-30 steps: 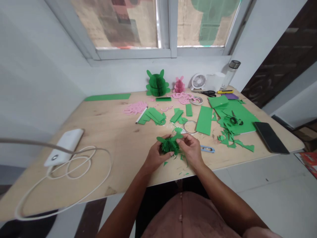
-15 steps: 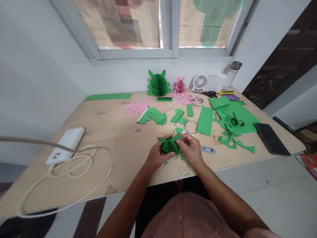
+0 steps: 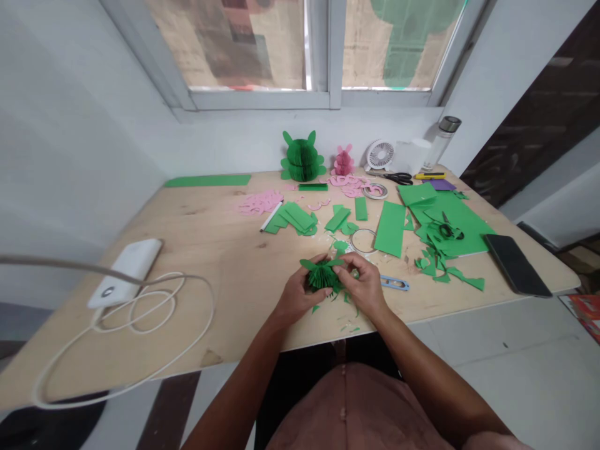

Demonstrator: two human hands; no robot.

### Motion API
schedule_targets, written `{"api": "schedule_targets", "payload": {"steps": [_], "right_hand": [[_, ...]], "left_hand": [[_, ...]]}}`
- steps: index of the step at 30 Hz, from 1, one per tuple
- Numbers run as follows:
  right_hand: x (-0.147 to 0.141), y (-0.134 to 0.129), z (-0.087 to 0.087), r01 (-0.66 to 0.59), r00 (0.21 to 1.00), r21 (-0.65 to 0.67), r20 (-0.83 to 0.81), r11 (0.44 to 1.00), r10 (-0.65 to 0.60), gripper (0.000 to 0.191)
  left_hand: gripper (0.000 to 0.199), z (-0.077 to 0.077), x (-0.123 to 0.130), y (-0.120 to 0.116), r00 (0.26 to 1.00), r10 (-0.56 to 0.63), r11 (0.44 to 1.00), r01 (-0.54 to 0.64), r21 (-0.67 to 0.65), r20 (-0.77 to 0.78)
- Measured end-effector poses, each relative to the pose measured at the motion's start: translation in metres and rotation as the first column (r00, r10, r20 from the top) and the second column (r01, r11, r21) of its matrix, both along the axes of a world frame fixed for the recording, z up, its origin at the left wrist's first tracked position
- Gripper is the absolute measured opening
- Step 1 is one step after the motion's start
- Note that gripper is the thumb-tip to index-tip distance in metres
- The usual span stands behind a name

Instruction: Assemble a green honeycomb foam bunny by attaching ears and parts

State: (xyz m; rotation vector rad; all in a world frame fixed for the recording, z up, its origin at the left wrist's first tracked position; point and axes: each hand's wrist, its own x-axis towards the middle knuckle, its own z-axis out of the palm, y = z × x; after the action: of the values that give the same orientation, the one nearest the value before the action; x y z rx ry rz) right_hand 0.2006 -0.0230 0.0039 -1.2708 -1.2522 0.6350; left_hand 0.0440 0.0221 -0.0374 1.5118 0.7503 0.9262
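A small green pleated paper figure (image 3: 322, 279) with rounded ear-like tabs is held just above the table's front part. My left hand (image 3: 300, 292) is closed around its left side, thumb along the lower edge. On the other side, my right hand (image 3: 360, 281) pinches the figure near its right tab. Small green clippings lie beneath both hands. A blue-handled cutter (image 3: 394, 283) rests on the wood just right of my right hand. Beyond the hands lies a roll of tape (image 3: 364, 240).
At the back stand a larger green paper figure (image 3: 302, 160), a pink one (image 3: 344, 160), a white fan (image 3: 379, 155) and a glass bottle (image 3: 441, 142). Green sheets (image 3: 390, 229) and scraps spread rightward, near a phone (image 3: 517, 265). A power bank (image 3: 124, 273) with a looped cable lies left.
The view has shifted very slightly. Both hands keep their hold on the green paper figure, with almost no movement.
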Motion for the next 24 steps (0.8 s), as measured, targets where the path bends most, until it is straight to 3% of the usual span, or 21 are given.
{"api": "schedule_targets", "payload": {"steps": [6,24], "right_hand": [[0.0004,0.0004,0.0027,0.022,1.0,-0.005,-0.017,1.0,-0.022,0.007],[0.0004,0.0021,0.001,-0.009,1.0,-0.048,-0.018,0.999,0.008,0.008]], "left_hand": [[0.072,-0.0033,-0.0003,0.0008,1.0,-0.022,1.0,0.022,0.007,0.003],[0.069,0.0062,0.0004,-0.002,1.0,-0.018,1.0,0.019,0.017,-0.019]]}}
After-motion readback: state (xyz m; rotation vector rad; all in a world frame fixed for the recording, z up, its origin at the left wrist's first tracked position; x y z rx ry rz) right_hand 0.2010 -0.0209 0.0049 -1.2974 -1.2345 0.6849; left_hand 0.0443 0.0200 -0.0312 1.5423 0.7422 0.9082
